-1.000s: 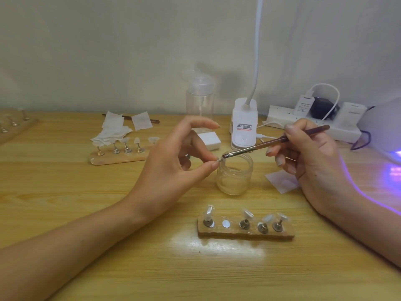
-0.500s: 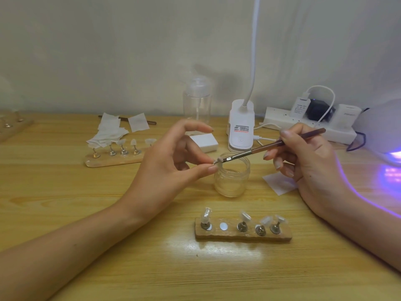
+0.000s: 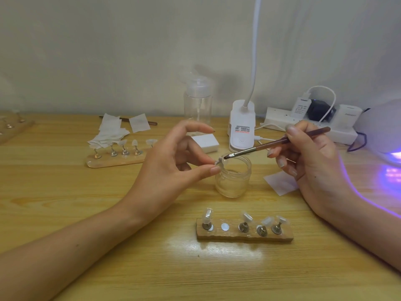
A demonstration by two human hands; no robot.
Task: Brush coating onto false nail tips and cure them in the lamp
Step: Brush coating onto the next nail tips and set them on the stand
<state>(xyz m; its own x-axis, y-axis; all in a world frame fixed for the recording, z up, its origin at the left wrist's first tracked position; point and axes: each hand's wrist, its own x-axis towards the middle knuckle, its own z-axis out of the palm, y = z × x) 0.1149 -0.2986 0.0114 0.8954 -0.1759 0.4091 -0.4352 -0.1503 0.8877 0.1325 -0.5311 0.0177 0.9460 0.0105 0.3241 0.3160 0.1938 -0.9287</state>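
My left hand pinches a small stand with a clear nail tip between thumb and fingertip, just above the rim of a small glass jar. In my right hand I hold a brown-handled brush like a pen, and its bristles touch the nail tip. Below the jar lies a wooden holder with several nail tips on metal stands and one bare magnet spot. The curing lamp glows purple at the right edge.
A second wooden holder with nail tips lies at back left beside white wipes. Behind the jar stand a clear pump bottle, a white desk lamp base and a power strip. A white paper square lies right of the jar.
The brush tip has stayed on the nail tip with small strokes. Both hands shifted only slightly over the jar.
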